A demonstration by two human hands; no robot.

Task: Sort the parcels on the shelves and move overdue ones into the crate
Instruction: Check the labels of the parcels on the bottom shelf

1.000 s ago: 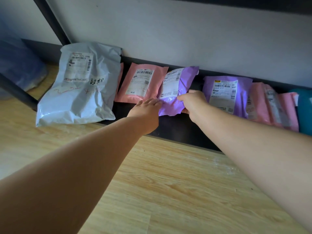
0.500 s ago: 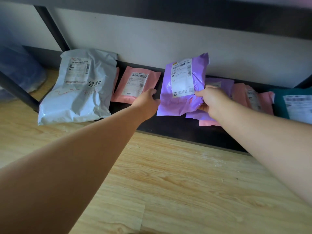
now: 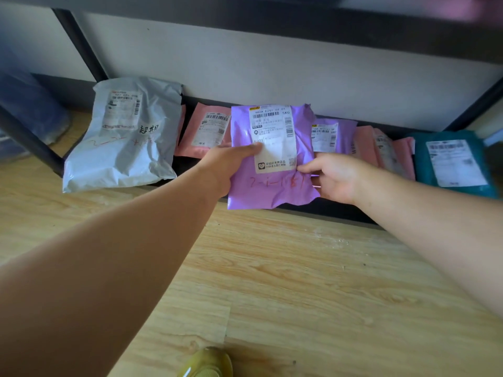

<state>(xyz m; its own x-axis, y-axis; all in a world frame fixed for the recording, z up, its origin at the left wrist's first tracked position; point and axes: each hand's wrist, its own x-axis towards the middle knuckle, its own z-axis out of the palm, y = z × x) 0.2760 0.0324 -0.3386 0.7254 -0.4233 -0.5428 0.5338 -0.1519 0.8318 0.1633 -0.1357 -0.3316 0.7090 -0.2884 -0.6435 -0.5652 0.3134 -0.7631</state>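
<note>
I hold a purple parcel (image 3: 272, 186) upright in front of the bottom shelf, its white label and red handwriting facing me. My left hand (image 3: 228, 164) grips its left edge, thumb on the label. My right hand (image 3: 332, 175) pinches its right edge. Behind it, leaning on the wall, stand a pink parcel (image 3: 204, 131), a second purple parcel (image 3: 340, 134), more pink parcels (image 3: 381, 151) and a teal parcel (image 3: 451, 164). A large grey parcel (image 3: 122, 137) with black handwriting leans at the left. No crate is in view.
The low black shelf board (image 3: 326, 208) sits just above the wooden floor (image 3: 272, 281). Black frame posts (image 3: 79, 44) rise at left and right. A blue bag (image 3: 27, 104) lies at far left. A yellow shoe (image 3: 209, 363) shows at the bottom edge.
The purple parcel was lifted off the shelf row by my right hand, turned label-up and drawn toward me. My left hand moved onto its left edge and now holds it too.
</note>
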